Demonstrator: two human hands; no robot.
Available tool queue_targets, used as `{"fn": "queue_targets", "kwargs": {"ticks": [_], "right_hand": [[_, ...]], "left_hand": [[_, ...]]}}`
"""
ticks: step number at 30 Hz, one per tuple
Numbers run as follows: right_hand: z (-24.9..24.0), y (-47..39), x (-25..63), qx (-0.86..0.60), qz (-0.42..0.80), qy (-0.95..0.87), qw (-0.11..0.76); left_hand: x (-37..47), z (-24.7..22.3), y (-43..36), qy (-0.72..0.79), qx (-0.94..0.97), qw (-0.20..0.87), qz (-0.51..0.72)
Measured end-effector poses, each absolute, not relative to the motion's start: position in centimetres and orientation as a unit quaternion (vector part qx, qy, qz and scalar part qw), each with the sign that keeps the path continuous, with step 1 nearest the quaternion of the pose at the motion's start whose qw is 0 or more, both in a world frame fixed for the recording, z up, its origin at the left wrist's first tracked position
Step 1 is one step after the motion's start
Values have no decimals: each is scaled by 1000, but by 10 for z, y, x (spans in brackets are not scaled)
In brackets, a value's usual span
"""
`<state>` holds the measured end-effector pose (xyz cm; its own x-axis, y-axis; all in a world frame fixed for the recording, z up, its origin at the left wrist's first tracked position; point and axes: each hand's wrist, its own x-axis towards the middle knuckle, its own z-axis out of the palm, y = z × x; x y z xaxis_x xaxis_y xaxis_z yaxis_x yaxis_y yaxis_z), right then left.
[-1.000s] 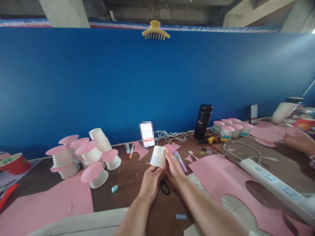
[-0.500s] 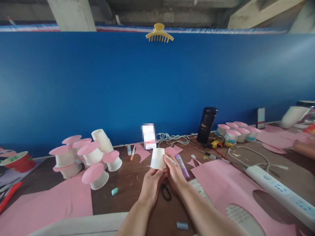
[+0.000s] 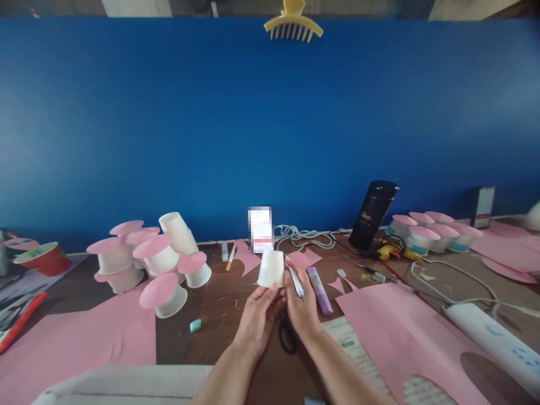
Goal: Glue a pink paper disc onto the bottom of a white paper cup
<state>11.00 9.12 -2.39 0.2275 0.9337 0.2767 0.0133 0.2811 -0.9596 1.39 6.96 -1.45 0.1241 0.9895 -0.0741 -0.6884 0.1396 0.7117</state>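
A small white paper cup (image 3: 270,268) is held upside down above the table, its narrow end up. My left hand (image 3: 258,316) is closed on its lower rim, thumb in front. Beside it, my right hand (image 3: 302,306) grips a slim white-and-blue marker (image 3: 296,281) that slants up toward the cup's right side. Whether the marker's tip touches the cup I cannot tell. Below the hands, a black loop like a scissors handle (image 3: 288,337) lies on the tabletop. Close to the right hand rests a purple glue stick (image 3: 319,291).
Several white cups topped with pink discs (image 3: 158,253) stand at left, with a leaning cup stack (image 3: 179,232) behind. Pink sheets (image 3: 405,326) lie on both sides. A black flask (image 3: 373,215), a phone (image 3: 261,230) and a power strip (image 3: 491,329) also occupy the table.
The view has tilted down and turned a little left. My right fingers have shifted, so more of the marker shows beside the cup. The left hand keeps its hold.
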Motion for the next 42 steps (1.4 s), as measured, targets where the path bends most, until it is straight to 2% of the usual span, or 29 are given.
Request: {"fn": "queue_targets", "kwargs": {"ticks": [11, 26, 31, 37, 42], "right_hand": [[-26, 95, 114, -485, 322, -512, 632], [-28, 95, 112, -482, 312, -524, 629], [-27, 95, 107, -466, 346, -509, 635], [-28, 94, 106, -467, 302, -543, 628], [-29, 92, 107, -484, 271, -563, 612]], "left_hand": [[12, -16, 70, 285, 231, 721, 587], [12, -10, 63, 316, 266, 672, 614], [8, 26, 59, 263, 276, 626, 680], [-12, 93, 48, 224, 335, 599, 692], [-50, 109, 18, 255, 351, 578, 690]]}}
